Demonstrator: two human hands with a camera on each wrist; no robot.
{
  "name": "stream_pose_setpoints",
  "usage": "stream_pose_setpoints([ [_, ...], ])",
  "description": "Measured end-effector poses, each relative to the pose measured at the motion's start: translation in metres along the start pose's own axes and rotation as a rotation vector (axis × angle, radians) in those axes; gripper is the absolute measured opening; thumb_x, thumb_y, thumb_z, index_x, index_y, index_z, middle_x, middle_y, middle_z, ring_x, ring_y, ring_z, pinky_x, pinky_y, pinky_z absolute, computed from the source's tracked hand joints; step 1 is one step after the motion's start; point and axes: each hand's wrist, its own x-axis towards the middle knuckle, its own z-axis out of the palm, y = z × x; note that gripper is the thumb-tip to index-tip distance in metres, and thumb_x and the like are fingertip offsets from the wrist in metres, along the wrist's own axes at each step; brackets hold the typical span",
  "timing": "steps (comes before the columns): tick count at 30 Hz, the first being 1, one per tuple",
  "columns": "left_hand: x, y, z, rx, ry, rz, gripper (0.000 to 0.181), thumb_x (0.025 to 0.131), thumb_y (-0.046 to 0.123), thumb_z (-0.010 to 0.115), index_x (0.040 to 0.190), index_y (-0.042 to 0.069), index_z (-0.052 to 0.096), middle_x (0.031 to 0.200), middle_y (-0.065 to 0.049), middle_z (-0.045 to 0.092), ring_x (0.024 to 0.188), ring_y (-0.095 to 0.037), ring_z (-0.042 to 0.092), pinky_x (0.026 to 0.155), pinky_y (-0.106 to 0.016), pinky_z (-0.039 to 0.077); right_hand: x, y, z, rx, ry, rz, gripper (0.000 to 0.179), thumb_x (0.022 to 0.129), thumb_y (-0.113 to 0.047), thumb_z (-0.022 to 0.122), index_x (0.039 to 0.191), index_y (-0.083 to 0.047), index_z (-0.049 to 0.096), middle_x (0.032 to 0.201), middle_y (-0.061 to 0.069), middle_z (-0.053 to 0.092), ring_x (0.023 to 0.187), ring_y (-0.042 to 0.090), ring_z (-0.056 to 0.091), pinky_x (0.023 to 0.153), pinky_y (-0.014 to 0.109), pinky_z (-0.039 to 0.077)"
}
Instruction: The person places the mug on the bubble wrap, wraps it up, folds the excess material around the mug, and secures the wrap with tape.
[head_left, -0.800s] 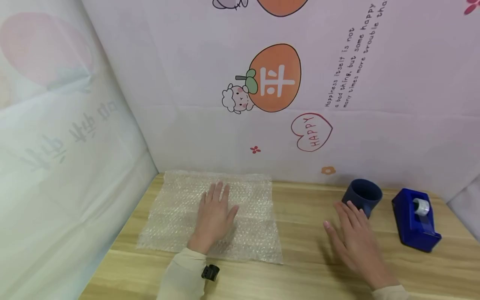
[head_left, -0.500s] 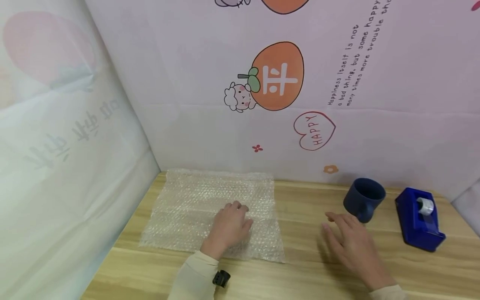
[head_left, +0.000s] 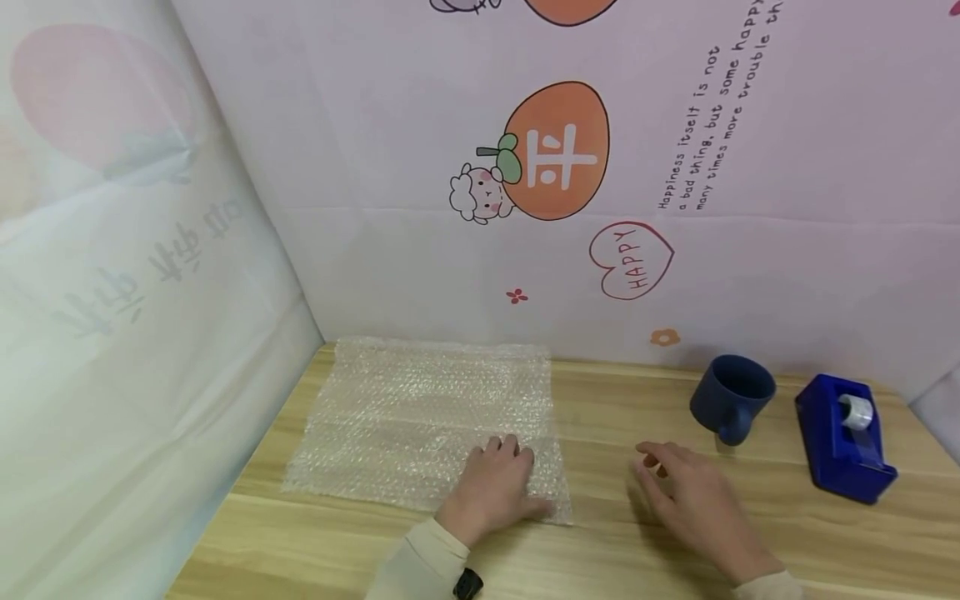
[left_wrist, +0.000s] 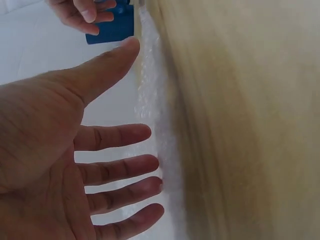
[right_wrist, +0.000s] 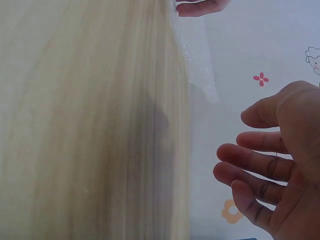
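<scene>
A sheet of clear bubble wrap (head_left: 420,408) lies flat on the wooden table. Over its near right corner is my left hand (head_left: 493,492), its fingers spread with nothing in them; the left wrist view shows the fingertips (left_wrist: 145,162) close to the wrap, but contact cannot be told. My right hand (head_left: 693,504) hovers over the bare wood to the right of the wrap, fingers loosely bent and holding nothing. Just beyond it a dark blue mug (head_left: 723,390) stands upright, handle toward me. In the left wrist view the mug (left_wrist: 117,27) is partly hidden behind the right hand.
To the mug's right stands a blue tape dispenser (head_left: 840,454) with a roll of clear tape (head_left: 857,412). A white printed sheet (head_left: 420,275) rises along the table's back edge, and another hanging sheet (head_left: 150,400) borders the left side.
My left hand has slid from the middle of the bubble wrap toward its near right corner. The right hand has drawn back from the mug, slightly left and nearer me, its fingers bending more.
</scene>
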Motion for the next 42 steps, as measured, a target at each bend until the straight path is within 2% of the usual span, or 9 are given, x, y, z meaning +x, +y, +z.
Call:
stream_pose_setpoints([
  [7,-0.004,0.009,0.001,0.049,0.041,-0.002,0.065,0.068,0.072,0.078,0.096,0.014,0.069,0.098,-0.003,0.058,0.089,-0.020,0.054,0.074,-0.038,0.051,-0.001,-0.003,0.002,0.009,-0.059,0.037,0.025,0.085,-0.012,0.080,0.109,-0.005,0.074,0.088,-0.001,0.070,0.074,0.016,0.065,0.061,0.036,0.054],
  [11,-0.005,0.016,0.002,0.077,0.047,0.025,0.067,0.066,0.073,0.079,0.100,0.015,0.071,0.101,-0.002,0.060,0.092,-0.020,0.055,0.074,-0.037,0.052,-0.001,-0.006,0.004,0.020,-0.090,0.055,0.023,0.087,-0.013,0.079,0.109,-0.006,0.074,0.089,-0.001,0.070,0.076,0.016,0.066,0.062,0.037,0.055],
  [18,-0.004,0.023,0.008,0.089,0.060,0.086,0.045,0.076,0.057,0.083,0.100,0.019,0.076,0.096,0.000,0.062,0.088,-0.018,0.057,0.070,-0.034,0.052,-0.001,-0.008,0.007,0.034,-0.131,0.051,0.022,0.088,-0.013,0.078,0.109,-0.008,0.073,0.088,-0.004,0.068,0.077,0.013,0.064,0.063,0.036,0.054],
  [25,-0.004,0.028,0.007,0.079,0.114,0.188,0.013,0.090,0.033,0.077,0.091,0.021,0.079,0.088,0.004,0.065,0.077,-0.011,0.057,0.061,-0.026,0.050,-0.004,-0.009,0.006,0.029,-0.138,0.049,0.024,0.086,-0.011,0.079,0.110,-0.008,0.073,0.089,-0.005,0.068,0.077,0.012,0.063,0.063,0.033,0.054],
  [28,-0.004,0.031,0.007,0.068,0.138,0.216,0.010,0.092,0.028,0.075,0.088,0.020,0.078,0.084,0.005,0.066,0.073,-0.010,0.058,0.057,-0.024,0.048,-0.005,-0.009,0.006,0.028,-0.144,0.054,0.025,0.086,-0.011,0.080,0.110,-0.008,0.073,0.089,-0.005,0.068,0.077,0.011,0.063,0.062,0.031,0.054],
  [33,-0.004,0.040,0.007,0.058,0.138,0.239,0.007,0.090,0.023,0.074,0.090,0.017,0.075,0.083,0.004,0.065,0.072,-0.010,0.058,0.057,-0.023,0.048,-0.007,-0.008,0.005,0.034,-0.159,0.082,0.025,0.086,-0.011,0.080,0.110,-0.009,0.073,0.090,-0.005,0.068,0.078,0.011,0.064,0.064,0.032,0.055],
  [42,0.000,0.067,0.008,0.049,0.090,0.329,0.007,0.094,0.026,0.070,0.095,0.020,0.073,0.083,0.009,0.063,0.071,-0.004,0.055,0.057,-0.018,0.046,-0.007,0.001,0.006,0.060,-0.205,0.160,0.024,0.088,-0.011,0.079,0.111,-0.008,0.072,0.091,-0.003,0.069,0.077,0.008,0.064,0.066,0.032,0.055],
])
